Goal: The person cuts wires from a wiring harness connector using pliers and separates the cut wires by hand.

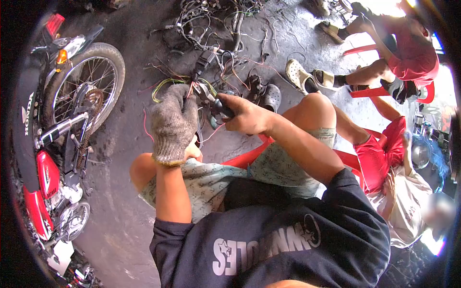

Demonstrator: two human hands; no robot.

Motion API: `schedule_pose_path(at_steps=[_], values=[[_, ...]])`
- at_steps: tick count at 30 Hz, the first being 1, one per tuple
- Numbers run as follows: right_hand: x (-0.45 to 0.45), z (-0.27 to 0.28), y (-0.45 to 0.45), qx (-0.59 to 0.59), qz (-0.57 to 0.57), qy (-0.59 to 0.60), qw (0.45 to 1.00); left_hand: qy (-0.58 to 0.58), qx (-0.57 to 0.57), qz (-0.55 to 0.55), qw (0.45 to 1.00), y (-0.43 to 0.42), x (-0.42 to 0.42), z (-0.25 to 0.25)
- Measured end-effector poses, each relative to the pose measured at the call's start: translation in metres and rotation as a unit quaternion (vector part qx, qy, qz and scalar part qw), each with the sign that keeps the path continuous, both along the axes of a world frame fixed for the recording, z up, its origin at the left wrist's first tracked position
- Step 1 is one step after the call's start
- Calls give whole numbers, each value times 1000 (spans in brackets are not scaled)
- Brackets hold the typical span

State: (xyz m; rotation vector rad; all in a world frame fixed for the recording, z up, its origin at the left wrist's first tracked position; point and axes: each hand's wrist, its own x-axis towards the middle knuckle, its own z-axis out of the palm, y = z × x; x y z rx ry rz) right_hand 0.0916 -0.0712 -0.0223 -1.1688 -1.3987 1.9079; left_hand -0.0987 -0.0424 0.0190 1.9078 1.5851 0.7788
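grey-gloved left hand (174,124) pinching wires (190,90) — right hand (247,115) gripping pliers (205,91) — motorcycle (62,130) leftward, cable tangle (206,34) beyond

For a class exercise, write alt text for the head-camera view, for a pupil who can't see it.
A person's right hand holds black-handled metal pliers near thin coloured wires gripped by the left hand in a grey knitted glove. Beyond, dark tangled wiring lies on the dark floor, with a red-and-black motorcycle at left and a person in red at right.
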Motion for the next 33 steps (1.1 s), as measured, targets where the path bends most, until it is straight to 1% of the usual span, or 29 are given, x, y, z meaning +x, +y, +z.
schedule_pose_path(at_steps=[1, 2, 3, 5, 7, 8, 10, 12, 14, 15, 16, 17, 18, 19, 20, 21, 23, 24, 25, 26, 27, 29, 33], values=[[2, -1, 1, -2, 1, 0, 1000, 32, 25, -18, 999, 1, -2, -2], [4, -2, 3, 1, 12, -24, 1000, 64, 50, -36, 996, 1, -4, -3], [5, -1, 4, 4, 24, -48, 999, 65, 49, -35, 996, 1, -5, -2], [6, 6, 5, 5, 7, -32, 999, 110, 73, -75, 988, 1, -6, 2], [9, 18, 10, -47, 59, -94, 993, 99, 86, -82, 988, 1, -6, -2], [11, 22, 13, -47, 59, -94, 993, 88, 100, -89, 987, 2, -5, -3], [13, 26, 17, -64, 113, -131, 983, 77, 96, -95, 988, 1, -3, 0], [15, 28, 15, -55, 101, -143, 983, 67, 93, -100, 988, 2, -2, 4], [16, 32, 13, -46, 88, -155, 983, 67, 50, -103, 991, 2, -2, 7], [16, 37, 12, -47, 89, -169, 980, 66, 50, -103, 991, 1, -1, 8], [16, 42, 13, -47, 90, -183, 978, 53, 18, -88, 995, 1, 0, 8], [16, 45, 14, -47, 91, -184, 977, 40, -14, -71, 997, 0, 2, 8], [16, 47, 14, -64, 90, -179, 978, 40, -14, -70, 997, -2, 4, 7], [16, 48, 14, -80, 88, -174, 978, 4, -1, -49, 999, -3, 6, 4], [17, 48, 14, -80, 88, -173, 978, -32, 12, -28, 999, -3, 7, 1], [17, 46, 14, -64, 86, -169, 980, -31, 13, -29, 999, -2, 7, -1], [17, 37, 12, -49, 81, -166, 982, -66, -39, -13, 997, 0, 6, -5], [17, 26, 10, -30, 71, -148, 986, -66, -39, -16, 997, 0, 6, -5], [17, 15, 8, -11, 62, -130, 990, -38, -4, -33, 999, -1, 6, -4], [16, 10, 6, 6, 45, -152, 987, -10, 31, -50, 998, -1, 6, -3], [18, 5, 5, 6, 44, -152, 987, -10, 31, -50, 998, -2, 7, -4], [19, 2, 9, 52, 82, -137, 986, -45, 26, -20, 998, -2, 8, -4], [23, 8, 8, 22, 98, -102, 990, -28, -16, 11, 999, -1, 6, 0]])
